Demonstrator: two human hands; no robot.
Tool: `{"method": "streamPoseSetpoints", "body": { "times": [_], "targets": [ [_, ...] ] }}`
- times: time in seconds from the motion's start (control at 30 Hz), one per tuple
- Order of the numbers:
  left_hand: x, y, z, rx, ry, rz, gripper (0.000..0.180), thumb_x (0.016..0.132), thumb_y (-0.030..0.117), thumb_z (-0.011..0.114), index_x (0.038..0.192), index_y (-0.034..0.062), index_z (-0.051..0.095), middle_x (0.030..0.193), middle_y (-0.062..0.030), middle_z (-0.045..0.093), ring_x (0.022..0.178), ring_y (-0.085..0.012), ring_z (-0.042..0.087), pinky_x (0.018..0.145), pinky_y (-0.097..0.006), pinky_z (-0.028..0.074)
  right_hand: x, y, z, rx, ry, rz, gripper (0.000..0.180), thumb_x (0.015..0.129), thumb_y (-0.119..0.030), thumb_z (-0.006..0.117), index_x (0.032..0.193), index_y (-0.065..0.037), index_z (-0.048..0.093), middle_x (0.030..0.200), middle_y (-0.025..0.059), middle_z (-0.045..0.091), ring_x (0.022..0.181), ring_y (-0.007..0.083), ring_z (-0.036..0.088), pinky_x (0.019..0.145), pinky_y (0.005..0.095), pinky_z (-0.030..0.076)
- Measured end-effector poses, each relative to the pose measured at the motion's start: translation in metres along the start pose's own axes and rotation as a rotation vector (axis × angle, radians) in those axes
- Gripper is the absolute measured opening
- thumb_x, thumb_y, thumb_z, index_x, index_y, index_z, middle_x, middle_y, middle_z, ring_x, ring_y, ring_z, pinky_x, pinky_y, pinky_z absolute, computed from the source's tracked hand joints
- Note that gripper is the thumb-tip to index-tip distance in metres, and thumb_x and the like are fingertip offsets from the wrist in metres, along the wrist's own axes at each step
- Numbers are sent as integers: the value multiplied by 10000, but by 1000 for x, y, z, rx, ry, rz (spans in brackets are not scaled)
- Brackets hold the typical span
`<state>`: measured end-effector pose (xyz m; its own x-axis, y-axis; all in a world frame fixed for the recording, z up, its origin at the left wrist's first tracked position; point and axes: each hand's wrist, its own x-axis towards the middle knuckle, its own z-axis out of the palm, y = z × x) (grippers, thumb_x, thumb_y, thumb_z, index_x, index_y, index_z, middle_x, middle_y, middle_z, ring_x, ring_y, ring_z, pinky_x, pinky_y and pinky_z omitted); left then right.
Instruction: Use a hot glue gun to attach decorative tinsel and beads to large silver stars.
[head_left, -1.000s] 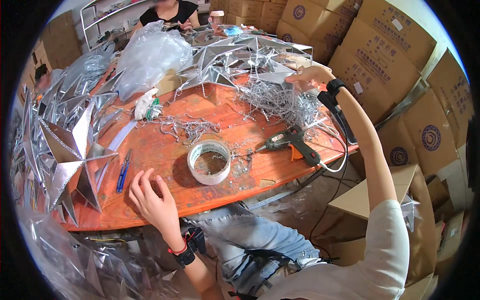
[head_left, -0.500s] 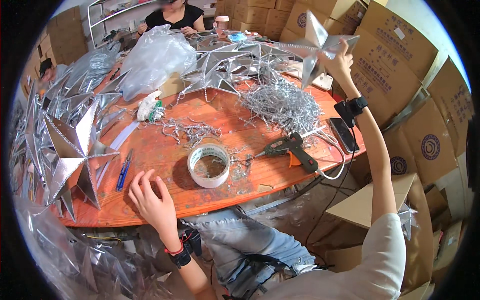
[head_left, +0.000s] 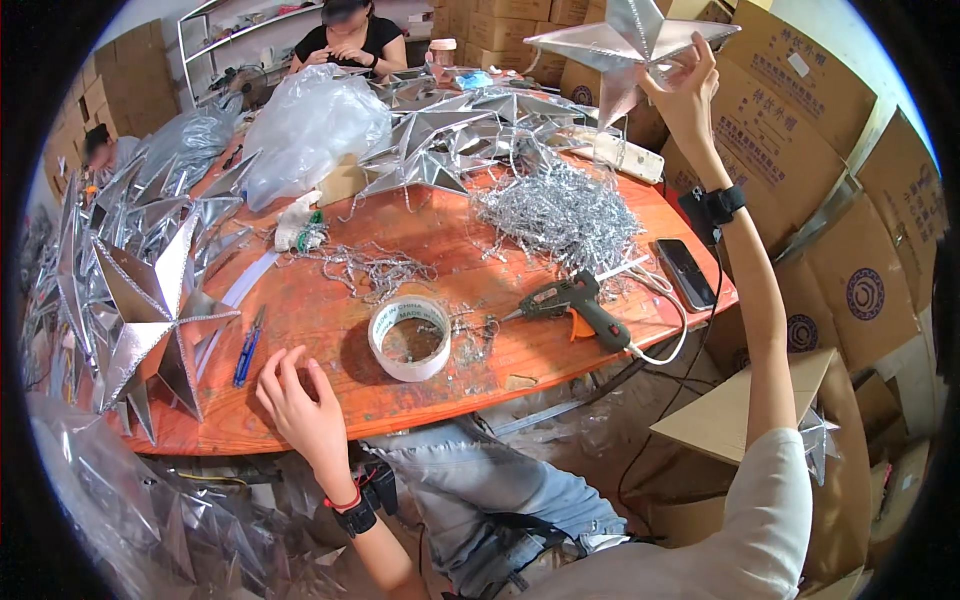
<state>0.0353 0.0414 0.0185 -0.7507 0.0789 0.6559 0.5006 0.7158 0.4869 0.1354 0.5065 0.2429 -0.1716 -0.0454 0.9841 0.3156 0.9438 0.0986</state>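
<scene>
My right hand (head_left: 688,88) is raised high at the upper right, gripping a large silver foil star (head_left: 628,42) by one of its points. My left hand (head_left: 300,405) rests flat with fingers spread on the orange table (head_left: 330,390) near its front edge. Just beyond that hand lies a roll of white tape (head_left: 409,337). A glue gun (head_left: 575,303) with a white cord lies to the right of the roll. A heap of silver tinsel strands (head_left: 560,210) sits under my raised arm.
Many silver stars (head_left: 150,310) pile up at the left and far side. Blue snips (head_left: 247,350), a black phone (head_left: 685,272), a clear plastic bag (head_left: 305,130). Cardboard boxes (head_left: 800,150) line the right. One person sits at the far end (head_left: 350,40), another at the left (head_left: 100,150).
My right hand has lifted a silver star from the far table edge up into the air at the upper right. The left hand has stayed on the table.
</scene>
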Motion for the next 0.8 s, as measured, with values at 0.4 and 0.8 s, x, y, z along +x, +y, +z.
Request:
{"method": "streamPoseSetpoints", "body": {
  "times": [0.4,0.8],
  "targets": [
    [0,5,4,-15,-16,6,180,855,155,550,1011,77,593,1100,-79,520,1062,-286,454,900,-406,370,24,12,-18,818,110,434,776,729,-200,753,1321,-84,265,946,110,588,950,218,529,917,403,344],
    [5,1,-4,-118,-51,10,161,875,135,530,1006,62,588,1103,-97,531,1061,-271,473,884,-388,387,41,17,-4,620,122,236,815,761,-223,738,1300,-37,156,1046,103,573,938,106,507,742,230,438]
  ]
}}
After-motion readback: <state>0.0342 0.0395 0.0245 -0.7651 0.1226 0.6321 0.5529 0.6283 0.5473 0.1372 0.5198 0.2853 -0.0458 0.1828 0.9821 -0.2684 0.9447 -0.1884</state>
